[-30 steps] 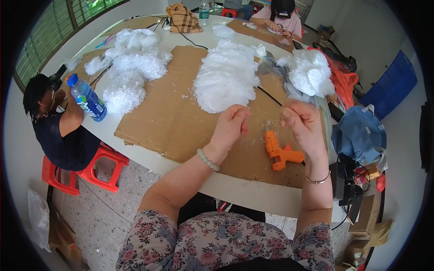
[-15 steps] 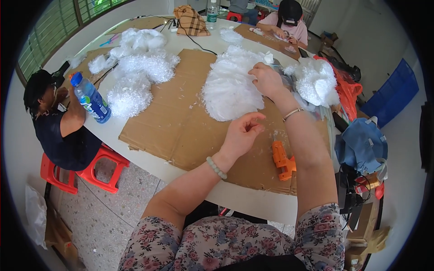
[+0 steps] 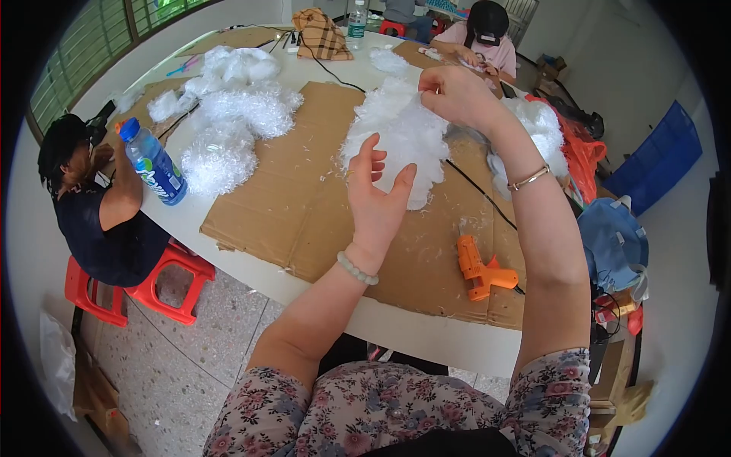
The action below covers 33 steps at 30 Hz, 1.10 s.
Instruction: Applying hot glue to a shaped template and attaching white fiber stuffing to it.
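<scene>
A white fluffy piece with a ragged edge [image 3: 415, 171] lies on the brown cardboard [image 3: 266, 194] in front of me. My left hand [image 3: 375, 198] hovers over its near left part, palm turned up, fingers and thumb apart, with nothing in it. Above the far right part of the piece, my right hand [image 3: 461, 95] is closed in a pinch. What its fingertips hold, if anything, is too small to make out. An orange glue gun [image 3: 478, 266] lies on the cardboard near the front edge, left of my right forearm, with a black cable behind it.
White shaggy bundles [image 3: 240, 114] are heaped at the left, beside a blue bottle [image 3: 154, 164]. Another white bundle [image 3: 537, 126] and a red plastic bag [image 3: 582, 156] lie at the right. Co-workers sit at the left on red stools [image 3: 173, 282] and at the far side.
My left hand has opened from a loose curl and moved left and up. The right hand has risen, its fingers now pinched. The cable and more of the glue gun now show.
</scene>
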Motion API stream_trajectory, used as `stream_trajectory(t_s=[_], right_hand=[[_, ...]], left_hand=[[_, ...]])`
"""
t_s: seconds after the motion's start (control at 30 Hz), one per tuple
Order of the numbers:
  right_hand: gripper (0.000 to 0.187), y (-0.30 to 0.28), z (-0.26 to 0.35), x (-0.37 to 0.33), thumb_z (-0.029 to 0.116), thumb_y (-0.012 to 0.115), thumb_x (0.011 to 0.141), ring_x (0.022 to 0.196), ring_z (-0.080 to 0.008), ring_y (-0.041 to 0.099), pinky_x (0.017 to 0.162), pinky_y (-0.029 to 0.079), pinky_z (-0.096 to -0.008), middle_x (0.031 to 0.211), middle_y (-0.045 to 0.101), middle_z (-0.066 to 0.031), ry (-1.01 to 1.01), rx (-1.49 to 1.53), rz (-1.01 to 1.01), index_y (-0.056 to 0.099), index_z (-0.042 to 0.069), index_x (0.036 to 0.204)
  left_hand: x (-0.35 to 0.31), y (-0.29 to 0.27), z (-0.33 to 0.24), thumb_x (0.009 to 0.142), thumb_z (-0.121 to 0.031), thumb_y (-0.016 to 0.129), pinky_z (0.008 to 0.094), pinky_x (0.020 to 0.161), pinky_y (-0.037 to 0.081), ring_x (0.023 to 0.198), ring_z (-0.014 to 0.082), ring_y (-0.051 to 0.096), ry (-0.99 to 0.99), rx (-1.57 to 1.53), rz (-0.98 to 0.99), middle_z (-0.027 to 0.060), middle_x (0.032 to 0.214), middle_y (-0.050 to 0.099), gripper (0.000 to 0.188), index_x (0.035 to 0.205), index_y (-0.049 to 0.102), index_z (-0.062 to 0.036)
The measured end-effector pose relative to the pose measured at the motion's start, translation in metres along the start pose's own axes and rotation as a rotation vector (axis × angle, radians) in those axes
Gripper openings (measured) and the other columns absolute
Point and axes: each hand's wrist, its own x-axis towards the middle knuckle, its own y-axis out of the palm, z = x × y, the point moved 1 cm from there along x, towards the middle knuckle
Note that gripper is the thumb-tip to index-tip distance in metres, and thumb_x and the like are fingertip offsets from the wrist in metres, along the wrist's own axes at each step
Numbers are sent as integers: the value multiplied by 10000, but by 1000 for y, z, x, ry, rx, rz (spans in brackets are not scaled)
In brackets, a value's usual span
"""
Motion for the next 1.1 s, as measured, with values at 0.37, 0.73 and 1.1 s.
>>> stream_trajectory(t_s=[0.37,0.73,1.1], right_hand=[[118,-24,71,-76,101,585,764,690,-242,595,620,470,-339,755,625,-99,-249,121,260,636,22,835],[94,59,52,-163,109,576,779,801,-198,565,733,457,-328,802,558,-23,-549,-88,-71,630,125,854],[201,64,46,-227,13,591,721,871,-234,554,779,445,-357,923,610,-56,-320,-7,-27,649,60,908]], left_hand=[[0,-91,-33,688,-42,718,377,692,472,657,288,576,251,542,441,155,791,629,277,960,667,-37],[-41,-140,-49,610,-133,797,526,977,343,1016,286,567,615,901,735,100,1078,612,683,1241,535,-113],[-60,-126,-33,660,-274,784,455,960,376,1067,340,527,543,832,640,148,1047,619,531,1105,625,-32]])
